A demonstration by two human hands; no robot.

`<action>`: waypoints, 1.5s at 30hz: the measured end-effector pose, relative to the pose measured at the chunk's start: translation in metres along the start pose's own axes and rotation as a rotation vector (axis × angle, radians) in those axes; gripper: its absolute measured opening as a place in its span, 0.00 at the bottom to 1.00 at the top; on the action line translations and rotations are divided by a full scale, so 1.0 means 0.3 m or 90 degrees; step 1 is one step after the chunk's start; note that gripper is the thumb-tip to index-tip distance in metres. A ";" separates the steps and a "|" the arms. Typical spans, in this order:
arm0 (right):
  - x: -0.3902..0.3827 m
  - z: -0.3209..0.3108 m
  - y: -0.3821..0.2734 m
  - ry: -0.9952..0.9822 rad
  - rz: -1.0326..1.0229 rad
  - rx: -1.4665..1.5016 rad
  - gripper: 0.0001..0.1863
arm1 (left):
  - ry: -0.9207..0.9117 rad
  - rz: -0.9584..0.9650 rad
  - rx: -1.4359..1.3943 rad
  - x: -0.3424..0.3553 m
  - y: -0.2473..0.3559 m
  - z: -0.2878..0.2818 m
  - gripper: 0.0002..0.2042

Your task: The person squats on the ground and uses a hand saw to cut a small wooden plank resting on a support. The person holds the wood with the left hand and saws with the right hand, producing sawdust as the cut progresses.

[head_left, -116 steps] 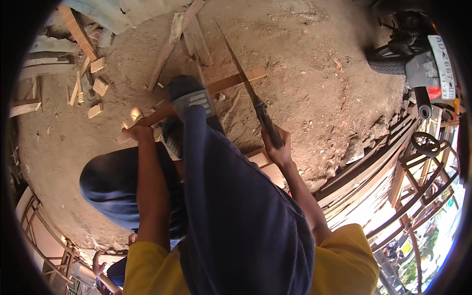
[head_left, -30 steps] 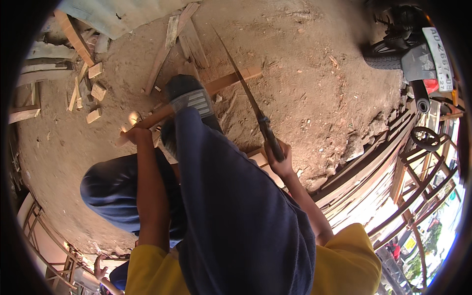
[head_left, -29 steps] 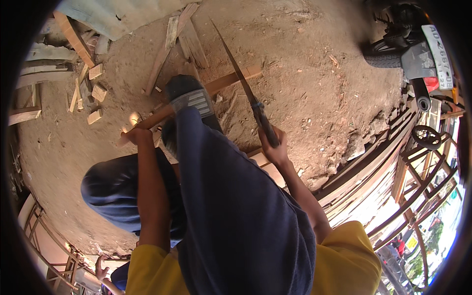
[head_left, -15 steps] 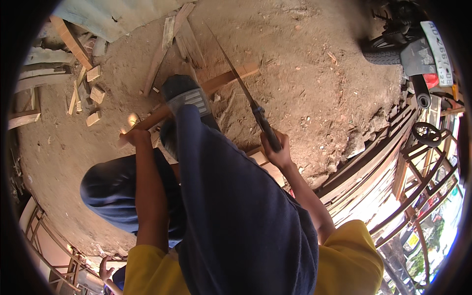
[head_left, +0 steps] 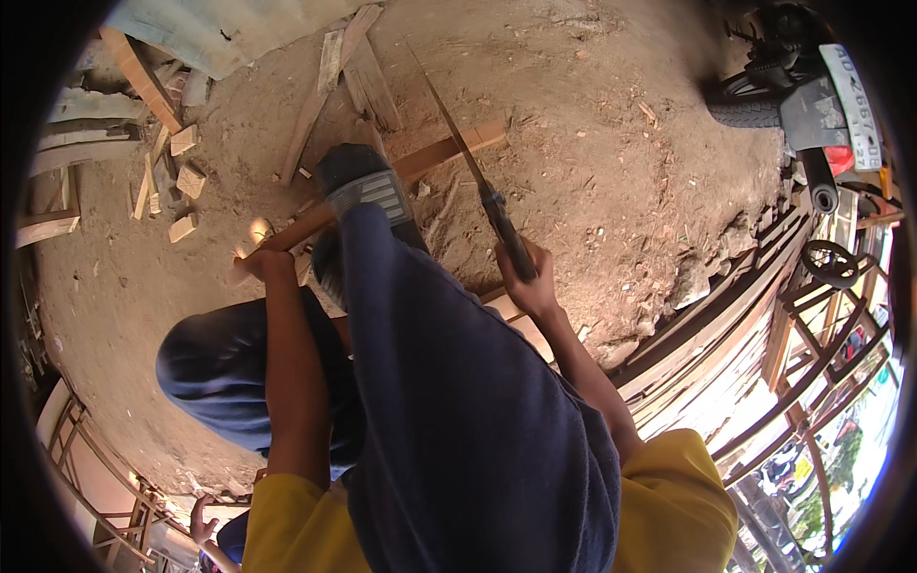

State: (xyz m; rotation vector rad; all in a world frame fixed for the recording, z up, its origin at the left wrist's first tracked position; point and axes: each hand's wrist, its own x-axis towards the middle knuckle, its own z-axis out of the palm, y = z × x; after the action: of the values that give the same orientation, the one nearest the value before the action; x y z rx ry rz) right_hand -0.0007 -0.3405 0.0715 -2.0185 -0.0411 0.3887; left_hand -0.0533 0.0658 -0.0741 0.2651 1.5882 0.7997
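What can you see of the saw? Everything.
The saw has a long, dark, metal-looking blade tapering to a narrow tip, and a straight dark handle, material unclear. The right hand grips the handle. The blade points forward and left, crossing the wooden bar near its right end; contact can't be confirmed. Teeth are too small to make out.

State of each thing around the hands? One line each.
Left hand: closed on wooden bar, near its left end
Right hand: closed around saw handle
Saw: blade crossing over bar, contact unclear
Wooden bar: under dark shoe
Dark shoe: planted across bar
Wood blocks: loose on ground
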 end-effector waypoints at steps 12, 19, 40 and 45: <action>-0.234 -0.131 0.043 -0.037 -0.032 -0.121 0.07 | -0.059 0.099 0.143 0.008 0.000 -0.027 0.30; 0.034 -0.018 -0.009 -0.023 -0.005 0.034 0.08 | -0.060 0.071 0.099 -0.075 0.038 -0.013 0.31; -0.302 -0.169 0.038 -0.064 0.097 -0.060 0.07 | -0.006 0.041 0.037 -0.045 0.030 0.003 0.39; 0.111 0.051 -0.067 0.001 0.054 0.047 0.08 | -0.003 -0.019 -0.011 -0.035 0.026 0.004 0.36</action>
State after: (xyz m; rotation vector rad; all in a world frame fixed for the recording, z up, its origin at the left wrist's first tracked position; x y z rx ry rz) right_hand 0.0293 -0.3114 0.0743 -1.9512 0.0596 0.4363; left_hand -0.0521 0.0657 -0.0610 0.2304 1.5777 0.7885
